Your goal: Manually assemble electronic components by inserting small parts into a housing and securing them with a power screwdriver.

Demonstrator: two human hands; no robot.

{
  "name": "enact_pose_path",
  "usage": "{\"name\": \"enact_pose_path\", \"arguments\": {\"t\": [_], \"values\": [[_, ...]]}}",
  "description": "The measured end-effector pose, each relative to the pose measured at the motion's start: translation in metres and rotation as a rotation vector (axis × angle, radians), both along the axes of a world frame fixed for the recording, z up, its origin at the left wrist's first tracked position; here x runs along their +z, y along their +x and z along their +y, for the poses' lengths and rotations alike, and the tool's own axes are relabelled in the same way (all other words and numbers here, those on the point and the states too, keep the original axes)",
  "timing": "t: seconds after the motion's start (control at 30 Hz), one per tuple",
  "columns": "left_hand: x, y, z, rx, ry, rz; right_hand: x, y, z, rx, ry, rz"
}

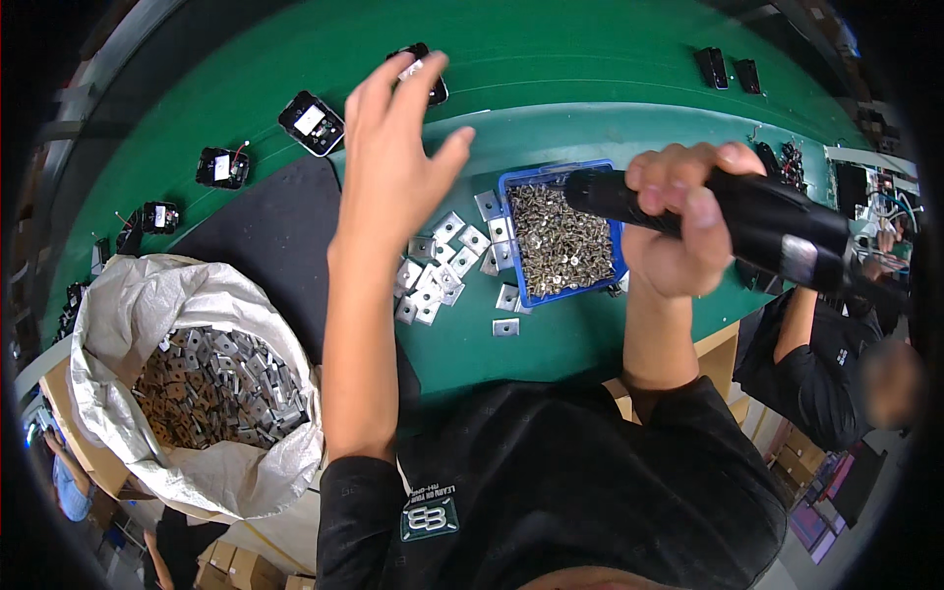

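The work looks midway: the tool is in hand, but no screw or plate can be seen being fastened. Loose parts plainly remain; what is finished I cannot tell.

The right hand (678, 221) grasps one black power tool (787, 226), its nose over the blue tray (618, 246). The left hand (393, 167) is spread and seems to hold nothing; it overlaps one open black housing (439, 93), and whether they touch is unclear.

Counted: one tool; one tray, between the hands, with too many screws (560, 241) to number; roughly nineteen overlapping loose metal plates (433, 275) on the table (570, 344) between the hands; one sack (108, 393), left of the left forearm, holding uncountable metal pieces (236, 388); three more open housings (311, 123) in a row left of the left hand; two dark boxes (712, 67) beyond the right hand.
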State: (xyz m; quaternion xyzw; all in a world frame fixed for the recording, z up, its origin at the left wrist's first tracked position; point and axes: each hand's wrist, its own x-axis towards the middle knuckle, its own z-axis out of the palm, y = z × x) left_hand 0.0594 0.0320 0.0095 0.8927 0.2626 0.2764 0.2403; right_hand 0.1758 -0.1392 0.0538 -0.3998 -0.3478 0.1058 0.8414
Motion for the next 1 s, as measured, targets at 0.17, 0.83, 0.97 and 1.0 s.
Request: {"name": "enact_pose_path", "arguments": {"t": [0.17, 0.83, 0.97, 1.0], "values": [[0.004, -0.021, -0.036, -0.264, -0.112, -0.244, 0.023, 0.002, -0.023, 0.151, 0.023, 0.014], [-0.005, -0.011, -0.082, -0.309, -0.157, -0.309, 0.039, 0.005, -0.040, 0.336, 0.087, -0.086], [-0.008, -0.011, -0.083, -0.305, -0.186, -0.330, 0.044, -0.002, -0.036, 0.269, 0.052, 0.010], [-0.007, -0.011, -0.082, -0.303, -0.196, -0.322, 0.044, -0.002, -0.036, 0.269, 0.052, 0.010]]}}
